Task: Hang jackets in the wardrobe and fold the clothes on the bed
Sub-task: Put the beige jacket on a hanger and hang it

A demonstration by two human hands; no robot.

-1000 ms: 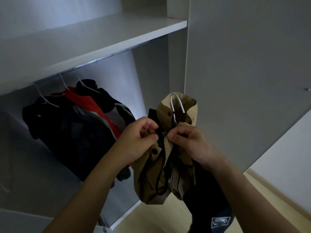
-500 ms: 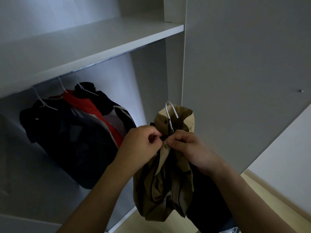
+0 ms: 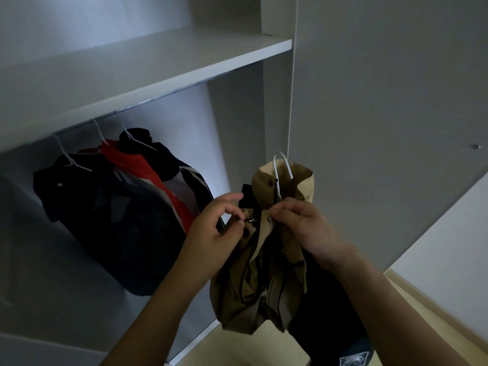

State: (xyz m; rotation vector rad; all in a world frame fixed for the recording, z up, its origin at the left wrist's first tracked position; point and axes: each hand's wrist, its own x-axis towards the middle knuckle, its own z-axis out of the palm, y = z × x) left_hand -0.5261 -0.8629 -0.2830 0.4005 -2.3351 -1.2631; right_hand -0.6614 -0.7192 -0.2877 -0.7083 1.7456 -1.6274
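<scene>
Below the wardrobe shelf [image 3: 148,64], three jackets [image 3: 124,207] already hang from white hangers on the rail [image 3: 137,104], bunched toward the left, so that part of the job looks partly done. A tan jacket [image 3: 264,273] is not yet on the rail; it hangs in front of the person at the wardrobe's right side, on a white hanger [image 3: 282,165] whose hook pokes up through the collar. The right hand [image 3: 303,228] grips the bunched fabric at the neck, fingers curled round it. The left hand [image 3: 216,228] pinches the jacket's front edge beside a snap, thumb against forefinger, apparently fastening the front. A dark garment [image 3: 330,299] hangs behind the tan one, lower right; what holds it I cannot tell. No bed shows, so the folding cannot be judged.

For room: the rail is bare to the right of the hung jackets, up to the side panel [image 3: 277,101]. The shelf's front edge sits just above the rail, so the hook must likely pass under it.
</scene>
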